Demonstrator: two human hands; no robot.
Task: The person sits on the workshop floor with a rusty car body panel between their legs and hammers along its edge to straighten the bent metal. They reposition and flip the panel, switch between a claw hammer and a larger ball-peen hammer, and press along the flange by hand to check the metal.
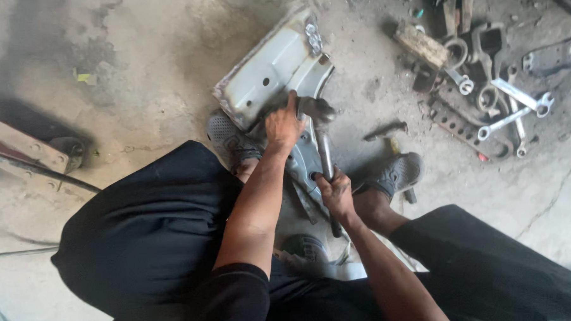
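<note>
- Head view, looking down at a squatting person in black trousers on a stained grey concrete floor (137, 71); a red edge shows at the far left, and a rusty bolted steel bracket (25, 147) lies on the left, well apart from the work.
- A small yellow-green scrap (83, 77) lies on the floor far left of centre; it is too small to tell whether it is a label or a wrapper. No other package, label or sign can be made out.
- The left hand (283, 124) is pressed down with curled fingers on the pale grey stamped sheet-metal panel (270, 72), at the spot where the panel meets the dark round head of the tool; whether it grips the head or only braces the panel, I cannot tell.
- The panel lies tilted between the two grey perforated shoes (224, 134), its far end pointing up and away.
- The right hand (334, 193) is clenched around the near end of the long grey metal hammer-like tool (325, 156), whose shaft runs from that fist up to the head beside the left hand.
- Judged from this grip, the work goes best with the panel pinned firmly, the left fingers kept clear of the head's path, and the shaft held low for leverage.
- On the far right, near the right shoe, lies a heap of dark greasy cast parts (478, 52) with several bright silver combination spanners (517, 102) on and beside it.
</note>
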